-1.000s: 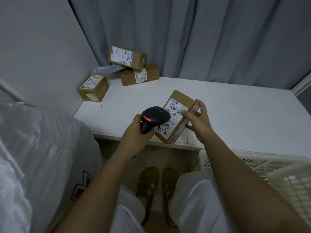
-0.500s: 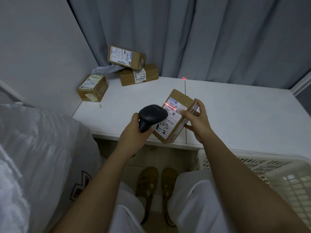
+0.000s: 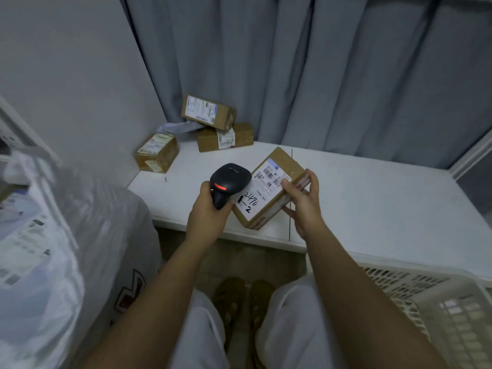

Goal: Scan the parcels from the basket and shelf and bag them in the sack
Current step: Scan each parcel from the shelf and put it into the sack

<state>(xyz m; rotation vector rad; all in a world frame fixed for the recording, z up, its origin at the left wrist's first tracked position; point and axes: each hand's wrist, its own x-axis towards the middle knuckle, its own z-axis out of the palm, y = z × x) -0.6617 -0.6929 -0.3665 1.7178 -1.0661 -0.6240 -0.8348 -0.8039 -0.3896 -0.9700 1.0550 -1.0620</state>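
Observation:
My right hand [image 3: 303, 201] grips a brown cardboard parcel [image 3: 279, 166] by its right edge, label up, over the front edge of the white shelf [image 3: 372, 198]. The white label bears a barcode and handwritten "2490 1-2". My left hand [image 3: 207, 214] grips a black handheld scanner [image 3: 229, 179], its head just left of the label and a red light glowing on its back. Three more brown parcels lie in the shelf's back left corner: one [image 3: 157, 151] by the wall, and one [image 3: 207, 111] resting on another [image 3: 226, 137]. The white sack [image 3: 53, 249] fills the left side.
A cream plastic basket [image 3: 431, 302] stands at the lower right, below the shelf edge. A grey curtain [image 3: 319, 70] hangs behind the shelf and a grey wall [image 3: 66, 75] closes the left. My feet in brown sandals [image 3: 242, 296] are on the floor below.
The red scan line that lay across the label half a second ago is gone. The scanner's red back light glows again. Both hands and the parcel hold about the same place.

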